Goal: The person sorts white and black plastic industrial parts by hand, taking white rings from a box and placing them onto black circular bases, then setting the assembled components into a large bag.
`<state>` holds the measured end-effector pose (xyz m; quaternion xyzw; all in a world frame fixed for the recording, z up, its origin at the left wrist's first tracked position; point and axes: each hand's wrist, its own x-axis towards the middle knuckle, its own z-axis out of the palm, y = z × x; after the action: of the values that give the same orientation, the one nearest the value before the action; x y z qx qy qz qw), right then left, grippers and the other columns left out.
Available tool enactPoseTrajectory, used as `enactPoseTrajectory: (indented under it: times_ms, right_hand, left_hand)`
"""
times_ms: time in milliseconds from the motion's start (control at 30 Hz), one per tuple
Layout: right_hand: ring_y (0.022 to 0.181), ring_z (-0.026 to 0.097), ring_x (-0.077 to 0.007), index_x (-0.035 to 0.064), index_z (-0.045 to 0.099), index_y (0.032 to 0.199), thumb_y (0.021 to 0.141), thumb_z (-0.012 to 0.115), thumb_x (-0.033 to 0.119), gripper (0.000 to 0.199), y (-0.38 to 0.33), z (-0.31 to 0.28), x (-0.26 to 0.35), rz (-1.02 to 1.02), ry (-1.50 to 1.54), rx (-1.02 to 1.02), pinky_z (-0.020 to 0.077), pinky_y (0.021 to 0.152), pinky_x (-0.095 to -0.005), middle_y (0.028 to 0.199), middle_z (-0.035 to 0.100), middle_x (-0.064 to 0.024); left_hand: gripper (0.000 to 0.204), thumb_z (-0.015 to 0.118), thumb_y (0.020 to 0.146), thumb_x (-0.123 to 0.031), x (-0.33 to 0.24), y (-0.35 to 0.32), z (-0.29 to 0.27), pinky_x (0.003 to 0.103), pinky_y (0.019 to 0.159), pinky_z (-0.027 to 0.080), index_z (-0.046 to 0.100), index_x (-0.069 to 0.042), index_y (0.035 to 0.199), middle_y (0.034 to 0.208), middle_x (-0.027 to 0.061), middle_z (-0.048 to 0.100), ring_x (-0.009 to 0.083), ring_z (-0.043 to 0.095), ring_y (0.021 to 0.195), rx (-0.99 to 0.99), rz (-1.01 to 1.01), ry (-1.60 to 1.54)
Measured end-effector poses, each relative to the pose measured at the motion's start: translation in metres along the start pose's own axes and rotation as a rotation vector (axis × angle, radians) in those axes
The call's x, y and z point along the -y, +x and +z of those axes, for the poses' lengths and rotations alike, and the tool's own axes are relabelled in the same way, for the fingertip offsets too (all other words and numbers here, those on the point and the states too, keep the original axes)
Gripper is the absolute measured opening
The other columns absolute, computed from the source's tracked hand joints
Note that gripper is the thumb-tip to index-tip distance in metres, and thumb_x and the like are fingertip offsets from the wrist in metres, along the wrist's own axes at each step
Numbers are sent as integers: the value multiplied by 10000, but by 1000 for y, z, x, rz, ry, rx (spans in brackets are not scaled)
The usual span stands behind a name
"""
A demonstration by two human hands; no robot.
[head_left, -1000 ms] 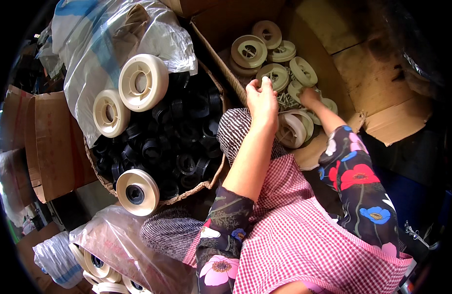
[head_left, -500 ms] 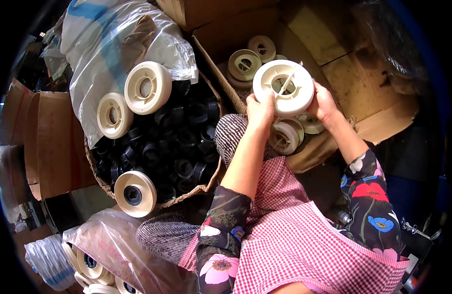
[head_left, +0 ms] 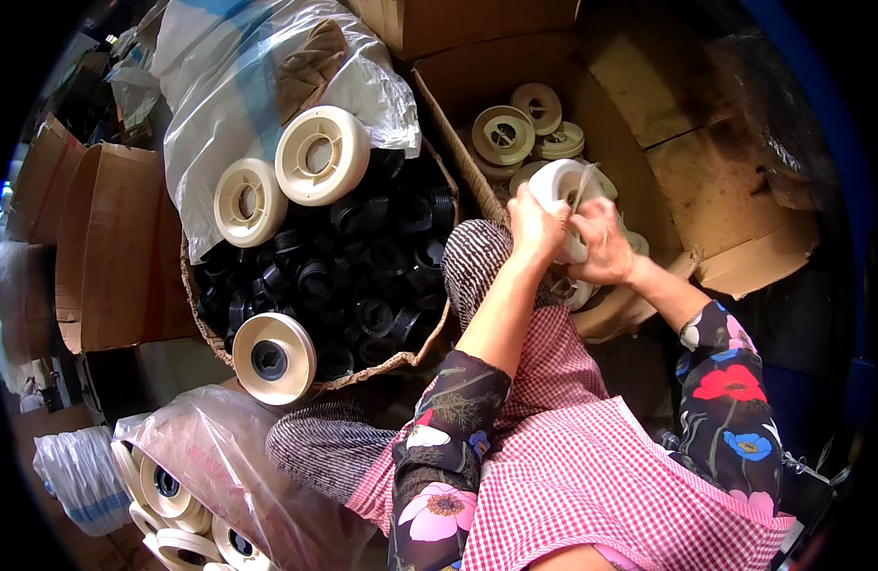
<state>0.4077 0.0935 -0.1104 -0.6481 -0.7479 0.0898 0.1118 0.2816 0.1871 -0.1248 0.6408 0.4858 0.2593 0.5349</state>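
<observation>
A thick white plastic ring (head_left: 547,179) is held tilted, almost edge-on, over the open carton. My left hand (head_left: 537,226) is closed around its near left side. My right hand (head_left: 603,246) presses curled fingers into the ring's middle from the right, slightly blurred. A thin pale strip (head_left: 583,185) stands up out of the ring's opening by the right fingers; whether they pinch it I cannot tell. Below and behind the hands, similar cream rings (head_left: 505,135) lie in the carton (head_left: 682,181), some with a bar across the hole.
Left of my knee stands a container of black threaded plastic fittings (head_left: 315,283). Two cream rings (head_left: 322,155) rest on its far side by a plastic sack (head_left: 234,67). A ring with a black centre (head_left: 274,359) sits at its near edge. More such rings (head_left: 168,490) lie under clear plastic.
The ring has turned from facing up to nearly edge-on and come slightly nearer. My right hand has moved from its outer rim to its middle. The view has shifted a little.
</observation>
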Motion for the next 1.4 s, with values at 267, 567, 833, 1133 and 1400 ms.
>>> enactPoseTrajectory:
  times_ms: [267, 567, 833, 1133, 1400]
  right_hand:
    - [958, 546, -364, 5, 449, 1158, 603, 753, 289, 693, -1, 9, -36, 126, -183, 35, 282, 972, -536, 916, 569, -205]
    - [1216, 434, -276, 48, 385, 1361, 693, 720, 279, 782, 147, -159, 55, -377, -121, -636, 191, 1059, -458, 1188, 544, -148]
    - [1174, 519, -305, 64, 613, 1148, 756, 622, 242, 430, -5, 73, -127, 559, -391, 755, 194, 1087, -582, 1151, 611, -158]
    - [1289, 381, -242, 109, 630, 1185, 656, 783, 394, 620, -76, 124, -141, 667, -483, 1128, 214, 1049, -504, 1301, 546, -83]
    - [1203, 429, -279, 119, 667, 1084, 685, 706, 323, 450, -67, 90, -145, 646, -555, 625, 264, 1020, -486, 1194, 568, -110]
  left_hand:
    - [614, 552, 879, -377, -13, 8, 14, 416, 854, 497, 415, 59, 1289, 1217, 320, 524, 394, 596, 1043, -88, -308, -12]
    - [609, 410, 974, -459, 0, 18, -1, 346, 761, 485, 279, -57, 1413, 1295, 136, 477, 233, 576, 1057, -32, -482, -417]
    - [570, 418, 978, -436, -13, 9, -4, 324, 732, 503, 352, -29, 1371, 1204, 150, 541, 202, 597, 999, 40, -436, -420]
    - [581, 425, 972, -421, -13, 7, -10, 322, 724, 502, 354, 0, 1366, 1170, 165, 563, 203, 609, 949, 66, -412, -404]
    - [563, 477, 962, -391, 11, 16, 5, 316, 706, 506, 372, 3, 1350, 1137, 143, 582, 187, 612, 931, 59, -367, -268]
